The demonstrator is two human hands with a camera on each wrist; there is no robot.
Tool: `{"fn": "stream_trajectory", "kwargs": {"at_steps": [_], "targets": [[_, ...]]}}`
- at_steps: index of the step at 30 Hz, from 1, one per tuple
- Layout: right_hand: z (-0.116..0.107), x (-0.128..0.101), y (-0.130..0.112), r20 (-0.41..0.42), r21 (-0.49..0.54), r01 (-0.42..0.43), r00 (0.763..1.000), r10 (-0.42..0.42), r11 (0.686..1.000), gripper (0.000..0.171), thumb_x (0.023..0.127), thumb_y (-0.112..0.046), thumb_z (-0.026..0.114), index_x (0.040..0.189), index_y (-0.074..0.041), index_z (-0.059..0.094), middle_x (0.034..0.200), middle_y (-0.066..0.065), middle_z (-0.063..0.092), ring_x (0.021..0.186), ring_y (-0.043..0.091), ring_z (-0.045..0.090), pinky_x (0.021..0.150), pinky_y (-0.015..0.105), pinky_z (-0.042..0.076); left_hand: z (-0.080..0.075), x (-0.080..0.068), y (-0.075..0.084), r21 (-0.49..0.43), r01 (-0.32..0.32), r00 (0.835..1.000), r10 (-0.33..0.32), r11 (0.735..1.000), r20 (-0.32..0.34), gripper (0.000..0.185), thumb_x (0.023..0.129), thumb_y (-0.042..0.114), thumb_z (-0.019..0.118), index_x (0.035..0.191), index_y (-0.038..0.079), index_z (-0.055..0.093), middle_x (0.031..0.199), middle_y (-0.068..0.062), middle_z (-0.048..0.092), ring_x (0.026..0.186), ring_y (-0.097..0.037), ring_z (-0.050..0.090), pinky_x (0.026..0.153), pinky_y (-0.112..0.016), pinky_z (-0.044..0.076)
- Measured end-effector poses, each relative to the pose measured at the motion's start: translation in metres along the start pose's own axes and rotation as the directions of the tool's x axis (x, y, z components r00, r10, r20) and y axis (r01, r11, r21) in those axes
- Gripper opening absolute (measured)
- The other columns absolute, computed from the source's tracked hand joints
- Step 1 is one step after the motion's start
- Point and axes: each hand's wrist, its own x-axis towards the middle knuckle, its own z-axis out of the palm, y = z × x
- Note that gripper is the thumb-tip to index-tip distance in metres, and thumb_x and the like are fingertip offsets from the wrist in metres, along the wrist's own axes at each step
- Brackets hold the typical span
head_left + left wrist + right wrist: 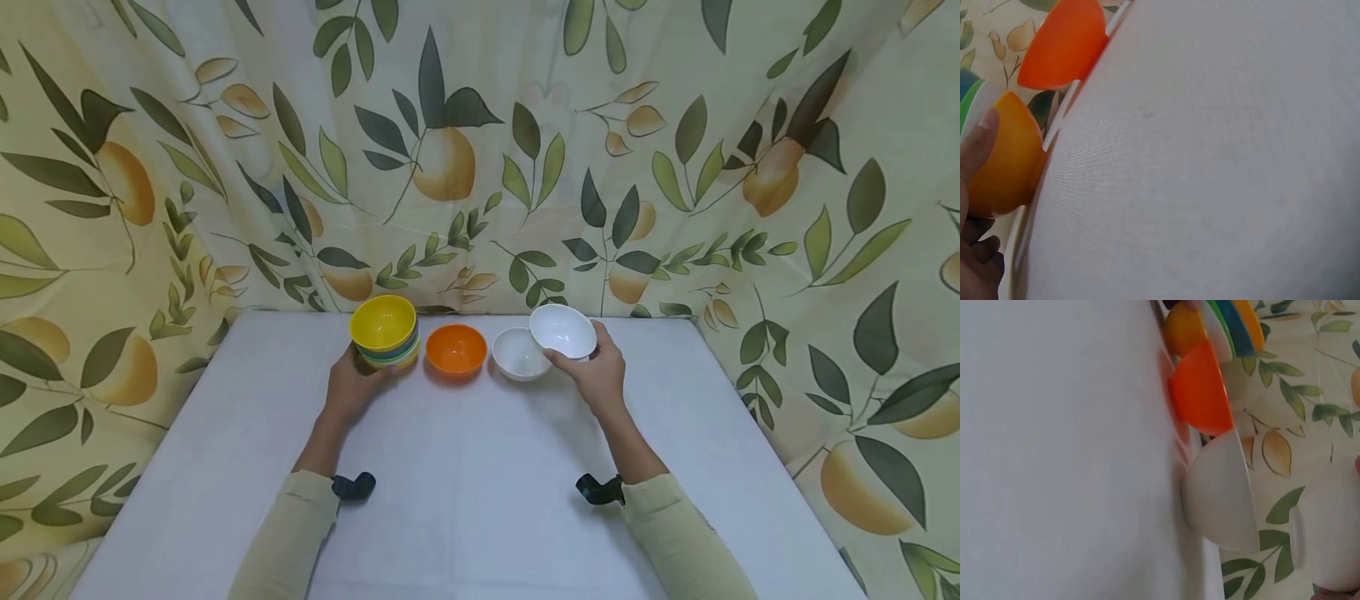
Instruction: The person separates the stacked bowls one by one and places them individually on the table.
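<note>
At the back left of the table my left hand [352, 390] grips a stack of nested bowls [383, 323], thumb on the near side. A yellow bowl tops it, with blue, green and white rims below and a yellow-orange bowl [1013, 165] at the bottom. My right hand [604, 375] holds a white bowl [564, 330], raised off the table in the right wrist view and slightly tilted. Another white bowl [517, 357] stands upright on the table, just left of the raised one. Between it and the stack sits an orange bowl [456, 350].
A white cloth covers the table [465, 483], whose back edge runs close behind the bowls. A curtain [480, 242] printed with fruit and leaves hangs behind and at both sides. Black straps with camera mounts [354, 487] sit at both wrists.
</note>
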Motion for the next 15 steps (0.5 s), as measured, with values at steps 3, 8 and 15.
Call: {"fn": "stream_trajectory", "kwargs": {"at_steps": [3,8,15], "targets": [[-0.007,0.002,0.008,-0.030,-0.009,-0.013,0.999,0.012,1.000,0.078,0.078,-0.015,0.094,0.144,0.000,0.055,0.142,0.020,0.059,0.134,0.038,0.055,0.112,0.054,0.048,-0.001,0.002,0.001,-0.001,-0.008,1.000,0.008,1.000,-0.002,0.094,0.086,0.035,0.090,0.161,0.012,0.038,0.158,-0.012,0.050,0.151,-0.032,0.037,0.126,-0.056,0.024],[-0.016,0.004,0.023,-0.075,-0.051,-0.054,0.996,0.050,0.997,0.082,0.079,-0.019,0.094,0.148,-0.002,0.052,0.146,0.020,0.056,0.137,0.038,0.052,0.113,0.054,0.046,-0.001,0.003,0.001,0.004,-0.010,1.000,0.010,1.000,-0.010,0.093,0.086,0.035,0.090,0.160,0.012,0.039,0.156,-0.012,0.051,0.150,-0.033,0.038,0.126,-0.056,0.024],[-0.021,-0.001,0.039,-0.099,-0.086,-0.105,0.990,0.096,0.991,0.083,0.080,-0.019,0.093,0.148,0.001,0.050,0.147,0.022,0.055,0.139,0.041,0.050,0.114,0.057,0.044,0.000,0.002,-0.001,0.000,-0.004,1.000,0.004,1.000,-0.011,0.096,0.084,0.038,0.091,0.160,0.013,0.039,0.157,-0.012,0.051,0.151,-0.033,0.037,0.126,-0.056,0.024]]}}
